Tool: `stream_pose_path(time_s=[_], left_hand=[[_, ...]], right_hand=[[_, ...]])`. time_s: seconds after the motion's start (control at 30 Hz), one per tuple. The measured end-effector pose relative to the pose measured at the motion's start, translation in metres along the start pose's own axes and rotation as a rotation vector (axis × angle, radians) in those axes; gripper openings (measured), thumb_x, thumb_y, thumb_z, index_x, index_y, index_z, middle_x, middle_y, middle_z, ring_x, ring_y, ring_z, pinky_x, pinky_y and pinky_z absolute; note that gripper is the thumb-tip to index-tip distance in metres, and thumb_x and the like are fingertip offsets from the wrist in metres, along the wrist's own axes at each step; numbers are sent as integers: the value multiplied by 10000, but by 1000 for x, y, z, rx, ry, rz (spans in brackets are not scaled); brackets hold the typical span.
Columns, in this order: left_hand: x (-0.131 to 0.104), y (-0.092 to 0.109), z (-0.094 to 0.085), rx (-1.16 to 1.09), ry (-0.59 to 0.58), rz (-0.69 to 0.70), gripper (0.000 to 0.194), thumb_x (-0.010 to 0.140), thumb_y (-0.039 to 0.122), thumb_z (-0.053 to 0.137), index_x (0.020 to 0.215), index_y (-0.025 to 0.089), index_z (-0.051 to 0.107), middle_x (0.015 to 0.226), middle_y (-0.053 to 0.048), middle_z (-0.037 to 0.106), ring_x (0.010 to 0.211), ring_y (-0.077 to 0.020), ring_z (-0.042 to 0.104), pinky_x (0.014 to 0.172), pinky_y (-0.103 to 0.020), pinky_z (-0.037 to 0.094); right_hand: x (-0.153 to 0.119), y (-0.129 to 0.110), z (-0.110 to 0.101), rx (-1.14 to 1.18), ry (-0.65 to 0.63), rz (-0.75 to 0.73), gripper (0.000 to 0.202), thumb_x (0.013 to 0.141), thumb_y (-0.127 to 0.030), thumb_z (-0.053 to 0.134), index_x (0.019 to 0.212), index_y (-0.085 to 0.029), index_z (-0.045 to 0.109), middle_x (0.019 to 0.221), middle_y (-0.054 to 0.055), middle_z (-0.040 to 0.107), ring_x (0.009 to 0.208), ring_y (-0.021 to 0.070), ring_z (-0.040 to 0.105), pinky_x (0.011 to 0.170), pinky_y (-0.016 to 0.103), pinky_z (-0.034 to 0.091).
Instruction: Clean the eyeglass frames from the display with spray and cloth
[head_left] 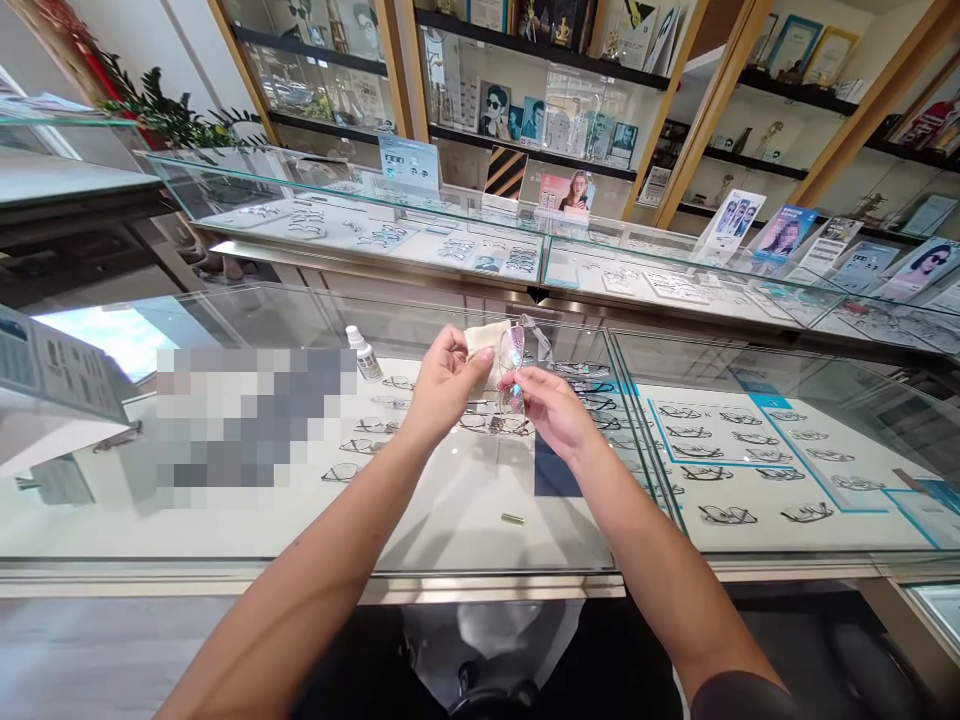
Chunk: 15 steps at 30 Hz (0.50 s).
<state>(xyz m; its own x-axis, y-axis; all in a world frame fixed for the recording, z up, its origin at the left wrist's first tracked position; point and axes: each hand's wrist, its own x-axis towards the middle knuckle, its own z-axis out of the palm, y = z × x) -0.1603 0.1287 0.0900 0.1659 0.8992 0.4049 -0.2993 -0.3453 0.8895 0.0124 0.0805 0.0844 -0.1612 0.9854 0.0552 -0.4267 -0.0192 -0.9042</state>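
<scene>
Above the glass counter, my left hand (452, 375) is closed on a cream cloth (484, 340), thumb in front. My right hand (551, 400) pinches a pair of glasses (515, 350) near the middle of the frame. The glasses are turned upright on their side, and the lenses show pink and blue reflections. The cloth is right beside the upper lens; whether it touches the lens I cannot tell. Beyond my left hand stands a small white bottle (363, 355) on the counter.
Rows of glasses (727, 515) lie inside the glass display counter (480, 555). A small gold-coloured piece (513, 519) lies nearer me. At the left stands a white sign box (56, 390). Another display case (360, 225) and wall shelves (525, 150) are behind.
</scene>
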Motion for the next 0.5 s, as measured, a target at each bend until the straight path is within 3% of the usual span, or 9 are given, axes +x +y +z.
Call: stream_pose_path(time_s=[0.1, 0.17, 0.27, 0.37, 0.5], left_hand=[[-5, 4, 6, 54, -31, 47, 542, 799, 506, 922, 809, 225, 458, 718, 51, 549, 558, -79, 447, 514, -202, 379], [-7, 7, 9, 72, -63, 56, 528, 767, 512, 936, 812, 210, 506, 953, -29, 704, 671, -109, 568, 602, -236, 484], [-8, 9, 9, 136, -88, 71, 453, 838, 580, 854, 869, 184, 637, 1314, -142, 732, 853, -179, 670, 738, -310, 553], [-7, 7, 7, 200, -41, 120, 473, 970, 619, 697, 854, 161, 723, 1284, -159, 753, 964, -211, 681, 817, -320, 537], [-4, 0, 5, 80, 30, 68, 411, 827, 525, 894, 859, 171, 688, 993, -60, 748, 719, -113, 614, 664, -243, 479]], right_hand=[[1, 1, -1, -11, 9, 1, 377, 665, -522, 966, 846, -221, 827, 956, 28, 774, 724, 117, 520, 704, 284, 403], [2, 1, -1, -26, 10, -8, 380, 665, -526, 965, 842, -217, 833, 892, 16, 747, 716, 118, 506, 703, 284, 392], [2, 2, -1, -54, 2, -30, 372, 670, -526, 965, 817, -213, 827, 853, 9, 729, 711, 120, 492, 700, 284, 379], [2, 4, -1, -80, -16, -33, 374, 682, -530, 958, 828, -213, 825, 905, 17, 754, 707, 117, 484, 698, 287, 377], [2, 6, 0, -114, -51, -27, 384, 708, -543, 937, 851, -208, 817, 893, 20, 746, 714, 124, 489, 692, 291, 382]])
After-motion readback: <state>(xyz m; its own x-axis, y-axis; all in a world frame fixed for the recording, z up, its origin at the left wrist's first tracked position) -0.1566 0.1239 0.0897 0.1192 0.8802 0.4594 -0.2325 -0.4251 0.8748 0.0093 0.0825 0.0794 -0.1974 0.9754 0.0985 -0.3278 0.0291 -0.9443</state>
